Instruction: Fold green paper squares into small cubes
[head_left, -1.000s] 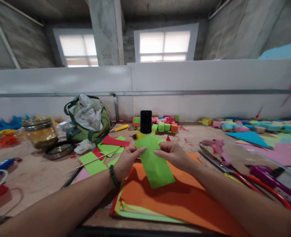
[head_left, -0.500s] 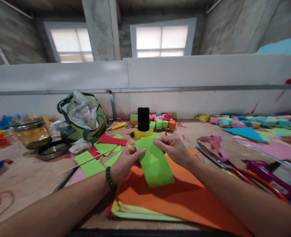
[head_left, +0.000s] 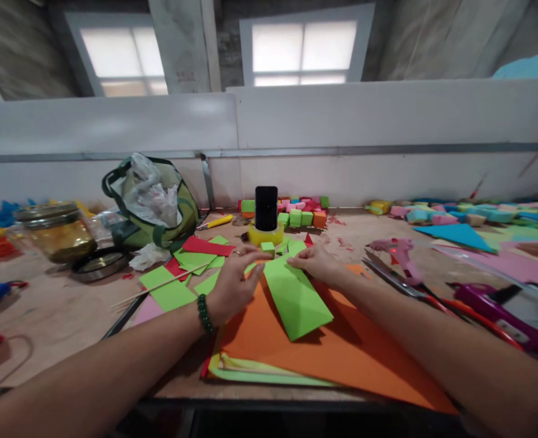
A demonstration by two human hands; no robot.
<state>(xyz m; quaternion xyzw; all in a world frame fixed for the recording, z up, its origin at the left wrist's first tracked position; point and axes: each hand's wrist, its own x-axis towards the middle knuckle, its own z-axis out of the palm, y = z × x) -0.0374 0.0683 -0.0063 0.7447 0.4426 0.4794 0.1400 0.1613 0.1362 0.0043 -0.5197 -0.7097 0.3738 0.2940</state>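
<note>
A green paper strip (head_left: 296,298) lies on a stack of orange sheets (head_left: 342,359) in front of me. My left hand (head_left: 232,286), with a green bead bracelet at the wrist, presses its fingers on the strip's far left corner. My right hand (head_left: 314,263) pinches the strip's far right corner against the table. A small green folded cube (head_left: 268,247) sits just beyond the strip, in front of a black phone (head_left: 266,208) that stands in a yellow tape roll (head_left: 264,234).
Green and red paper scraps (head_left: 191,267) and a thin stick lie to the left, by a green bag (head_left: 153,204) and a glass jar (head_left: 56,231). A pink glue gun (head_left: 399,252) and scissors (head_left: 415,292) lie right. Colored cubes (head_left: 300,216) line the back wall.
The green strip was held up in both hands; now it has come down flat onto the orange sheets. Both hands moved forward and down to its far end.
</note>
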